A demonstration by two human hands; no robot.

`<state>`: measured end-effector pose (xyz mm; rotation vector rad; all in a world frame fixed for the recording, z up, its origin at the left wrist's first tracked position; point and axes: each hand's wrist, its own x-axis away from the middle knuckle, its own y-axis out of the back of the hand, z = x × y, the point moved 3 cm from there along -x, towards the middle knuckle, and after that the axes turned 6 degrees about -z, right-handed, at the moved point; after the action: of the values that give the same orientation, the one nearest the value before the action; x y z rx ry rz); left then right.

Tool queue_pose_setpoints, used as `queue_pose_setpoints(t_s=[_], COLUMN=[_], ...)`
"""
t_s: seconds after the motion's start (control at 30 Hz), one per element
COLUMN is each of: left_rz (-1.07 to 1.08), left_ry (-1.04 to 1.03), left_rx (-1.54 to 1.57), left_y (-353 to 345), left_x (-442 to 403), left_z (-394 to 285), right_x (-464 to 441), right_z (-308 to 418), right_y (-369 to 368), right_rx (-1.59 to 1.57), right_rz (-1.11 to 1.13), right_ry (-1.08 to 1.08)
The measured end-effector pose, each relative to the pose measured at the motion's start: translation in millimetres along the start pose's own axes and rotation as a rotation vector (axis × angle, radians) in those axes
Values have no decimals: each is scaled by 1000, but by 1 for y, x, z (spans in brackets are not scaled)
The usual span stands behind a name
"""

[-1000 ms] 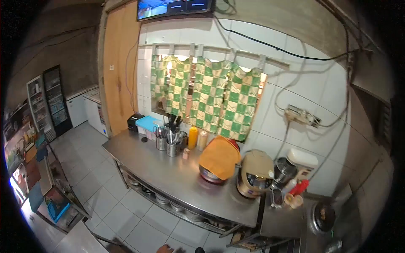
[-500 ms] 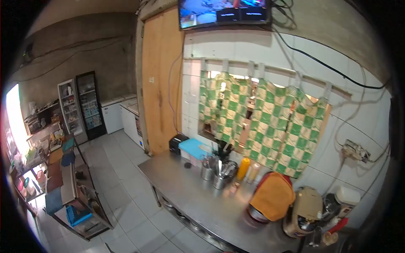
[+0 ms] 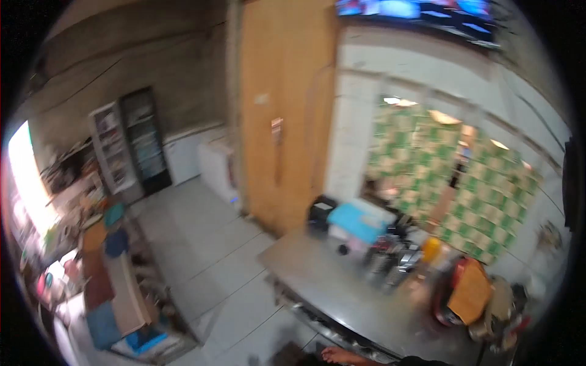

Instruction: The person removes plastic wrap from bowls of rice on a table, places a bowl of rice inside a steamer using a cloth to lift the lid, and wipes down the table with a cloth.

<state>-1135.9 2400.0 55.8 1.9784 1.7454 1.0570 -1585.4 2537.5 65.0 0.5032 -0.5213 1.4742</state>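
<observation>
My right hand (image 3: 334,354) shows at the bottom edge, with a dark sleeve (image 3: 421,361) at the right end of the forearm. It is beside the front edge of the steel table (image 3: 317,268). Motion blur hides how its fingers are held, and I cannot make out anything in them. My left hand is out of view. On the table stand a blue-lidded container (image 3: 360,221), metal cutlery holders (image 3: 379,262), a yellow bottle (image 3: 431,249) and a rounded container under an orange cloth (image 3: 470,299).
A wooden door (image 3: 287,110) rises behind the table, next to a window with a green checked curtain (image 3: 488,195). Tiled floor (image 3: 226,274) runs between the table and a cluttered shelf unit (image 3: 131,287) at left. Glass-door fridges (image 3: 143,143) stand at the back.
My view has swung left, so the table, curtain and screen now lie further right in a blurred picture. My right hand and forearm have come in at the bottom.
</observation>
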Motion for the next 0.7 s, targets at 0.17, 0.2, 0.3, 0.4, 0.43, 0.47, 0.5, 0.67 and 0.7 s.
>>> queue_pose_setpoints(t_s=[0.17, 0.2, 0.3, 0.4, 0.43, 0.47, 0.5, 0.67, 0.7], left_rz=[-27, -67, 36, -41, 90, 78, -56, -98, -127], left_ry=[199, 261, 309, 653, 370, 412, 825, 640, 821], left_rx=[61, 81, -18, 60, -199, -172, 258, 127, 269], left_y=[45, 50, 54, 58, 65, 67, 71, 102, 108], left_x=[-87, -106, -141, -144, -143, -138, -133, -187, -213], left_z=[-3, 8, 56, 118, 122, 122, 126, 106, 104], right_x=[-145, -180, -280, -390, -405, -418, -437, -579, -614], right_z=[117, 134, 220, 303, 345, 404, 447, 582, 597], right_y=[-77, -88, -128, -170, -188, -208, -226, -298, -307], right_rx=[65, 106, 198, 433, 443, 460, 488, 751, 755], right_rz=[59, 93, 236, 324, 331, 337, 376, 343, 344], right_ry=[-47, -31, 105, 414, 414, 420, 418, 632, 651])
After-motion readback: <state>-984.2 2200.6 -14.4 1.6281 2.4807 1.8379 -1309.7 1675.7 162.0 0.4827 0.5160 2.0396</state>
